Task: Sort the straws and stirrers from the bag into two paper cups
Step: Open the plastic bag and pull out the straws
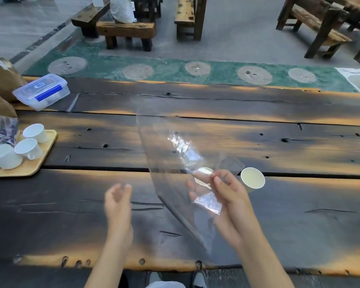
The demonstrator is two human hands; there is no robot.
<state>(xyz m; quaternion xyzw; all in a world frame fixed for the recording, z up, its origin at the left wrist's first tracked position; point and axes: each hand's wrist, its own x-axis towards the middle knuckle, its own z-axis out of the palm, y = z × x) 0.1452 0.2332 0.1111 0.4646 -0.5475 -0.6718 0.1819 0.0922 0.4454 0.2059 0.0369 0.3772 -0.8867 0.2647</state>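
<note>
My right hand pinches a long clear plastic bag above the dark wooden table; the bag curves up and away and looks blurred. A dark thin stick, straw or stirrer, shows inside its lower part. My left hand hovers open to the left of the bag, holding nothing. Two paper cups stand on the table: one just right of my right hand, the other partly hidden behind the bag and my fingers.
A wooden tray with several white cups lies at the left edge, beside a crumpled plastic bag, brown paper bags and a clear lidded box. Benches stand beyond the table.
</note>
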